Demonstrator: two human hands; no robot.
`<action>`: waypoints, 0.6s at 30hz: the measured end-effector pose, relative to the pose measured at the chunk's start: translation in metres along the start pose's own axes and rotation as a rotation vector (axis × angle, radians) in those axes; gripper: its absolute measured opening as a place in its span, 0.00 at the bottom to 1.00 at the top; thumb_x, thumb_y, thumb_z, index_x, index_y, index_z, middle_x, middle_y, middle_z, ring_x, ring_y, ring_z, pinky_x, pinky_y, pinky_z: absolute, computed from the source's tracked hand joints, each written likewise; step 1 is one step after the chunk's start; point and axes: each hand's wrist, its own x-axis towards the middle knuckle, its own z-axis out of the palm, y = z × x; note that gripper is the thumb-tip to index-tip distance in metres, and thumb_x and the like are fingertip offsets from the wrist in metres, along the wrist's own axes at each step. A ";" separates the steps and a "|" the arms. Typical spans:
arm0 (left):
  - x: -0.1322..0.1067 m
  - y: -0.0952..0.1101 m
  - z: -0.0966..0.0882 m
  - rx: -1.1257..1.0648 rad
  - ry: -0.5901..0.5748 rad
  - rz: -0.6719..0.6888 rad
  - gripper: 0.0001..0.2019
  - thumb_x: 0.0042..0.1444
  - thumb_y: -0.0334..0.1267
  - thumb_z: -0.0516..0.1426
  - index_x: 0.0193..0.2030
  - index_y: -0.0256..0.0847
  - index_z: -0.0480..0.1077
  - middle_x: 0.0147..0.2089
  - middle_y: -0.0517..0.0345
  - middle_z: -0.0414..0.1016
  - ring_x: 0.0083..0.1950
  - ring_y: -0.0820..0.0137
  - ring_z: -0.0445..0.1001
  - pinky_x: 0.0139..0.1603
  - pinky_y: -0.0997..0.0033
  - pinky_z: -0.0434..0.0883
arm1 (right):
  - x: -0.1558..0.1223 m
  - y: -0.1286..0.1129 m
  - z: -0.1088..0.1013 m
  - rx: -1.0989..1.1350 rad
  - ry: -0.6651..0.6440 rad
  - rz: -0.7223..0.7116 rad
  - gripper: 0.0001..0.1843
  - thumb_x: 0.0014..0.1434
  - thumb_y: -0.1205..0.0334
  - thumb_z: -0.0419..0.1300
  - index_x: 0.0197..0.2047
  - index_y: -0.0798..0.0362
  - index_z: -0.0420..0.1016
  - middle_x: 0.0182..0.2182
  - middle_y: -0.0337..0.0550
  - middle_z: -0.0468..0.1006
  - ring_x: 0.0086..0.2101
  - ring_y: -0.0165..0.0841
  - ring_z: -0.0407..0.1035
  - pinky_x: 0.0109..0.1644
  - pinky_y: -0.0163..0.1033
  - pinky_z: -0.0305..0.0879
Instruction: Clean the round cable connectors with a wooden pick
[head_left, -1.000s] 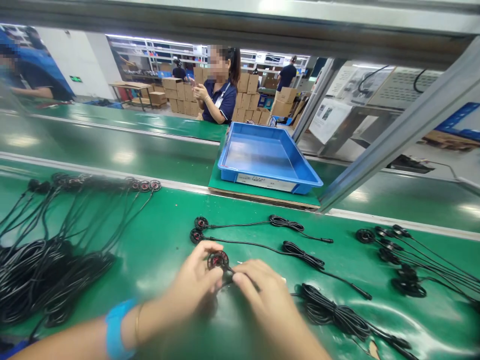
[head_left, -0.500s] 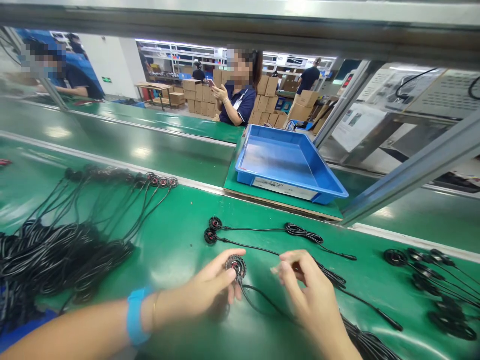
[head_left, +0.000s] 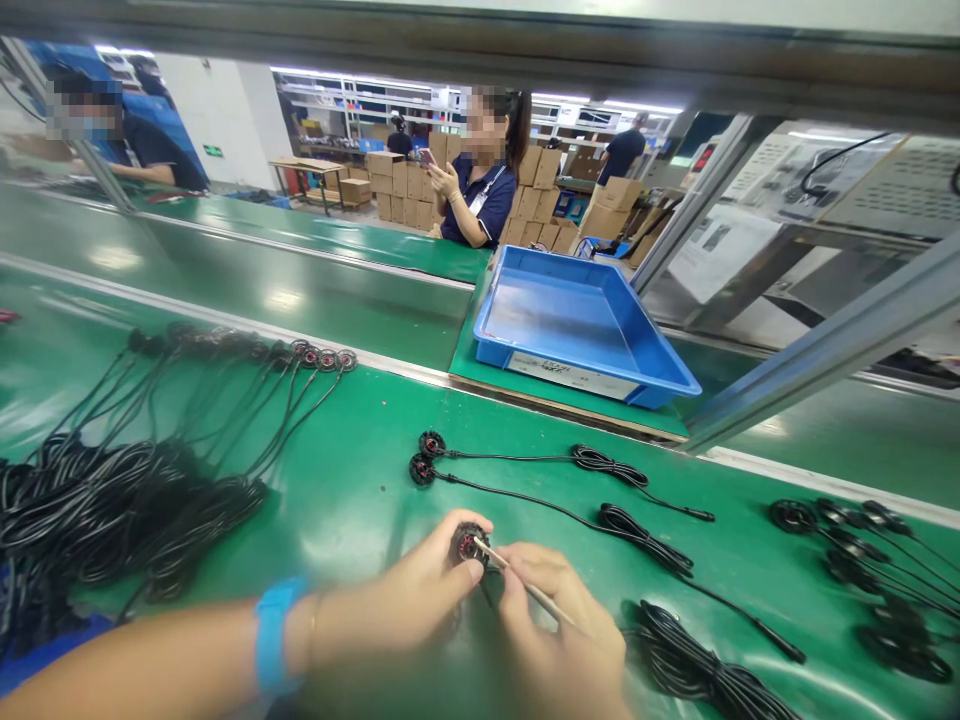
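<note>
Between the thumb and fingers of my left hand is a round black part with a toothed rim, a reddish centre and a cable. My right hand pinches a thin pale stick, its tip at the face of the round part. Beside my right hand lies a coiled black cable. Just beyond my hands, two similar round parts rest close together on the green table, their bundled cables stretching to the right.
A heap of black cables with round ends covers the left side. More round black parts lie at the right. A blue tray stands on a raised board behind, beside a slanted metal post. A person holds a phone across the line.
My right hand has moved left to the round part, bringing the stick's tip to its face. My left hand still holds the part, now turned slightly.
</note>
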 end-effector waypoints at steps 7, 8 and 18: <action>0.000 0.003 -0.001 0.124 0.040 0.078 0.14 0.66 0.43 0.50 0.55 0.42 0.56 0.38 0.60 0.64 0.36 0.71 0.64 0.37 0.71 0.65 | 0.009 -0.002 -0.001 0.101 -0.131 0.143 0.06 0.64 0.68 0.54 0.41 0.49 0.70 0.36 0.42 0.77 0.38 0.31 0.76 0.40 0.33 0.74; 0.001 0.002 -0.002 0.152 0.031 0.098 0.13 0.66 0.42 0.50 0.54 0.42 0.57 0.39 0.58 0.64 0.39 0.69 0.65 0.41 0.70 0.66 | 0.012 -0.001 -0.002 0.129 -0.168 0.149 0.06 0.65 0.68 0.53 0.42 0.49 0.70 0.37 0.42 0.77 0.40 0.31 0.75 0.41 0.34 0.73; 0.006 -0.009 -0.005 0.078 -0.009 0.076 0.10 0.67 0.42 0.50 0.50 0.41 0.59 0.32 0.63 0.63 0.33 0.72 0.64 0.35 0.72 0.64 | 0.038 -0.004 -0.005 0.124 -0.500 -0.017 0.10 0.66 0.69 0.48 0.44 0.51 0.68 0.38 0.43 0.75 0.38 0.32 0.72 0.41 0.38 0.70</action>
